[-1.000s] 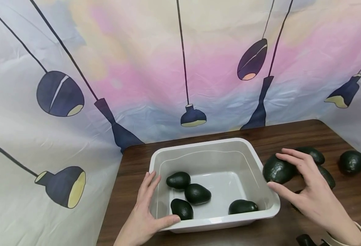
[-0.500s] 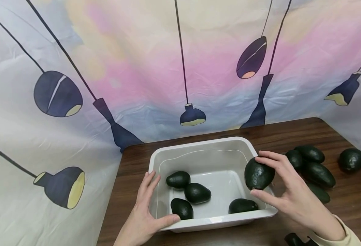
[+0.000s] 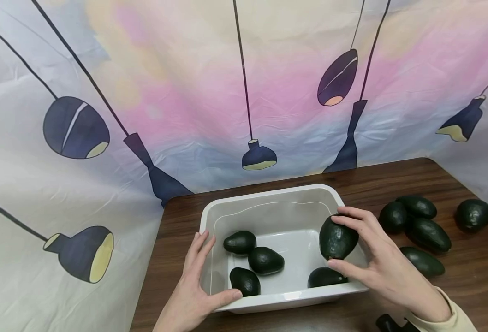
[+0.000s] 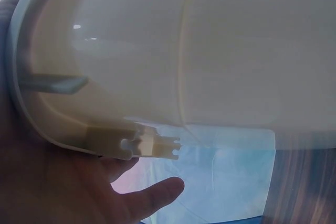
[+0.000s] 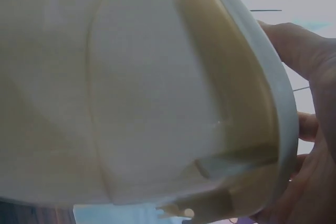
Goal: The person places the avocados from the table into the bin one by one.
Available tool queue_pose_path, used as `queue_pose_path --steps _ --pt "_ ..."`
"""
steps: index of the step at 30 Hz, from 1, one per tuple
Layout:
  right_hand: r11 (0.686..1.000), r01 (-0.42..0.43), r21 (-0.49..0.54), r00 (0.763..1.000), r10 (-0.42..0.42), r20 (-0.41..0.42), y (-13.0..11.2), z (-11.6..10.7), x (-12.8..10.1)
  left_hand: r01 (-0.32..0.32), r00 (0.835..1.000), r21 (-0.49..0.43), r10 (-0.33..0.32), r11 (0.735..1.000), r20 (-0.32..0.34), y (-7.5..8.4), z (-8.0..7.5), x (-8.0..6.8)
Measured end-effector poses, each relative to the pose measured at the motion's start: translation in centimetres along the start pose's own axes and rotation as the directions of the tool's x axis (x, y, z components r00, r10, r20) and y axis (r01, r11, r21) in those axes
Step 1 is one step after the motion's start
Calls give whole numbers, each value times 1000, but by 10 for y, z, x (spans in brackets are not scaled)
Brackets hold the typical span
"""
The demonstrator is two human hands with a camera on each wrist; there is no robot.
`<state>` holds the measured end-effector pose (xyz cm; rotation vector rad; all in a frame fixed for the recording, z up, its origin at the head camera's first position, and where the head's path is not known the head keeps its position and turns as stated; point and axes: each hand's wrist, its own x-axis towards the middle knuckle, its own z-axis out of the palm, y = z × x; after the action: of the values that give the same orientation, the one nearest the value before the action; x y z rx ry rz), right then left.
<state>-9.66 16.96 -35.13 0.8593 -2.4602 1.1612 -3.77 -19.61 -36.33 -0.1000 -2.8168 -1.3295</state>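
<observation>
A white plastic tub (image 3: 269,197) sits on the dark wooden table (image 3: 393,180) with several dark green avocados inside, such as one at the left (image 3: 240,242) and one at the front right (image 3: 324,277). My right hand (image 3: 366,249) holds another avocado (image 3: 337,238) between fingers and thumb, just over the tub's right side. My left hand (image 3: 198,281) rests on the tub's front left corner, fingers straight along the wall and thumb on the rim. In the wrist views only the tub wall (image 4: 210,51) (image 5: 131,87) and parts of each hand show.
Several more avocados lie on the table right of the tub, in a cluster (image 3: 418,226) and one apart at the far right (image 3: 472,214). A printed cloth backdrop (image 3: 244,92) hangs behind and to the left. A dark object (image 3: 387,323) shows at the bottom edge.
My right hand picked an avocado from the cluster on the table and carried it left, over the tub's right rim. The left hand has stayed on the tub's corner.
</observation>
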Motion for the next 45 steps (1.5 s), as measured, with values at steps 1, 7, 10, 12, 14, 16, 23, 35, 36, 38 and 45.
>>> queue_pose_path --steps 1,7,10,12,14,16,23,35,36,38,45 --pt "1000 2 -6 1000 -2 2 0 1 0 -5 1000 0 5 1000 -2 0 0 0" --pt "1000 -1 -10 1000 1 27 -4 6 1 -7 1000 1 7 1000 -2 -1 0 0" --pt "1000 -5 -5 999 5 41 -6 8 1 -5 1000 -4 5 1000 -1 -1 0 0" --pt "1000 -20 -23 998 21 61 -7 9 1 -8 1000 -8 8 1000 -1 -1 0 0" --pt "998 -36 -47 996 39 81 -8 8 0 -12 1000 -10 12 1000 -1 -1 0 0" --pt "997 -41 -59 995 46 87 -9 6 -1 -22 1000 -7 22 1000 -2 -1 0 0" --pt "999 -35 -34 998 33 -49 -1 -9 -6 -41 999 -4 41 999 -9 -1 0 1" --pt "967 -228 -114 937 186 -296 47 -39 -34 -24 1000 -5 24 1000 -7 -1 2 1" --pt "959 -259 -119 927 212 -310 52 -41 -37 -24 1000 -3 24 1000 -8 -1 2 1" --pt "934 -333 -133 905 276 -324 64 -45 -43 -26 1000 0 26 1000 -9 0 2 1" --pt "731 -632 -258 770 555 -314 101 -46 -63 0 1000 -14 0 1000 2 1 1 2"
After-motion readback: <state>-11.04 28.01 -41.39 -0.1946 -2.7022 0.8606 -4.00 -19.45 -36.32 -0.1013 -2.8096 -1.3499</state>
